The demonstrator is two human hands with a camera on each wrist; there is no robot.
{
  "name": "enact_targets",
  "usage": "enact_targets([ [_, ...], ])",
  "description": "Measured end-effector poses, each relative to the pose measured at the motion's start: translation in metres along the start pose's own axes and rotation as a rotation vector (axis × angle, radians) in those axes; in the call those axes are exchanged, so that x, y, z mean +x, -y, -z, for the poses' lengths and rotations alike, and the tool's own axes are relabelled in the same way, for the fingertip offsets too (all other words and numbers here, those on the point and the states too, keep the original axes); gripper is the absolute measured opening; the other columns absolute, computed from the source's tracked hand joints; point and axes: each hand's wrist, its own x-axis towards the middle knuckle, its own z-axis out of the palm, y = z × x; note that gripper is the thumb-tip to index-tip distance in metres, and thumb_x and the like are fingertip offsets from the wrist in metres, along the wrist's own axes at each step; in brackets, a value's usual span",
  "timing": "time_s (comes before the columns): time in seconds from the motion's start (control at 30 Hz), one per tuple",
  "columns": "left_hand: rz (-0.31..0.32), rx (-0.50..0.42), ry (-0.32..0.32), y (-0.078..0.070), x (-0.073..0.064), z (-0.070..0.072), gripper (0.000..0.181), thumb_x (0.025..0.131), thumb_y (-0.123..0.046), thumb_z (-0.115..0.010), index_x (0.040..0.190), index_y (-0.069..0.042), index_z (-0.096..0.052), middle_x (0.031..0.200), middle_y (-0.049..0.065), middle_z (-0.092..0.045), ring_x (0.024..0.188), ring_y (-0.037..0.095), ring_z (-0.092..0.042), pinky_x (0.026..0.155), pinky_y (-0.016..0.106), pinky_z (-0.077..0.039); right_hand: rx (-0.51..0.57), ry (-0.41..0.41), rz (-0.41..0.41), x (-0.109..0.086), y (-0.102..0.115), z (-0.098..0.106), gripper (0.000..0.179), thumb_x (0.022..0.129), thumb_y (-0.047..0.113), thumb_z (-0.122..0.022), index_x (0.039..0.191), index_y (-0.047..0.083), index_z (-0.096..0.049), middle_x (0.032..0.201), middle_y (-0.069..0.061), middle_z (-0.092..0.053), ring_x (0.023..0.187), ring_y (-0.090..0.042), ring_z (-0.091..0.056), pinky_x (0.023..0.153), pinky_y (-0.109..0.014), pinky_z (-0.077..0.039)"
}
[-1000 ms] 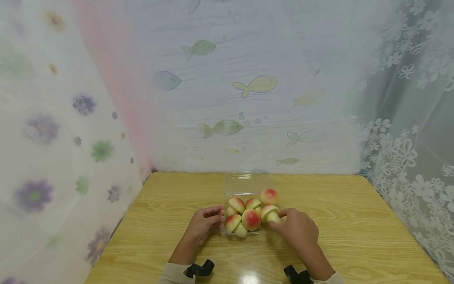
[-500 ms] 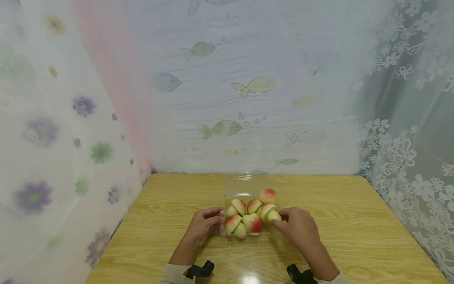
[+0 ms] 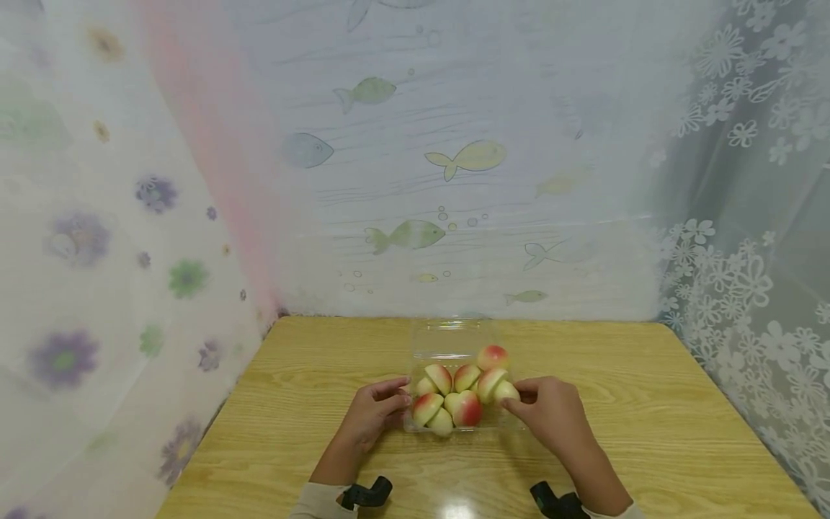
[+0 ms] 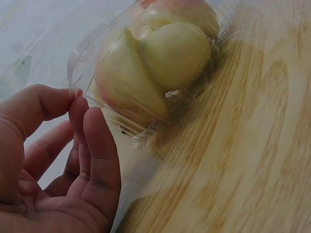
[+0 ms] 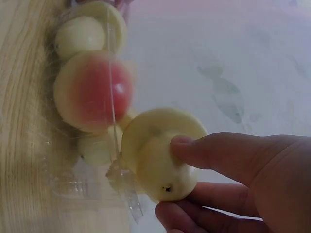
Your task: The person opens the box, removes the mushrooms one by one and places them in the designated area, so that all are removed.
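Note:
A clear plastic clamshell box [image 3: 447, 339] stands on the table with its lid folded back. In it lie several toy mushrooms [image 3: 465, 409] with red-and-yellow caps and pale stems. My left hand [image 3: 372, 412] is at the box's left side; in the left wrist view, its thumb and forefinger pinch the box's rim [image 4: 77, 73]. With thumb and fingers, my right hand [image 3: 554, 412] grips one toy mushroom [image 5: 165, 155] by its pale stem, at the box's right edge. Another toy mushroom [image 3: 493, 357] sits at the back right corner, its red cap up.
The wood-grain table [image 3: 311, 360] surrounds the box. A curtain with printed fish [image 3: 415, 234] hangs behind it, a flowered sheet [image 3: 65, 360] on the left and a lacy curtain [image 3: 746, 288] on the right. Black wrist mounts [image 3: 367, 493] are on both wrists.
The red-capped mushroom at the front has rolled so its pale stem shows. My right hand has shifted slightly right with its mushroom, which has tilted. The left hand stays put.

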Motion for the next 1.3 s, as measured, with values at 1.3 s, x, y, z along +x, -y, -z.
enact_targets([
  [1.3, -0.004, 0.005, -0.026, 0.000, 0.000, -0.001, 0.051, 0.094, -0.006, -0.074, 0.143, 0.001, -0.060, 0.096, 0.001, -0.075, 0.077, 0.010, -0.070, 0.071, 0.026, -0.060, 0.103, -0.214, -0.070, 0.004, -0.011, 0.029, 0.041, 0.083, 0.051, -0.085, 0.104, 0.015, -0.081, 0.095, -0.001, -0.080, 0.088, -0.018, -0.076, 0.071, -0.034, -0.060],
])
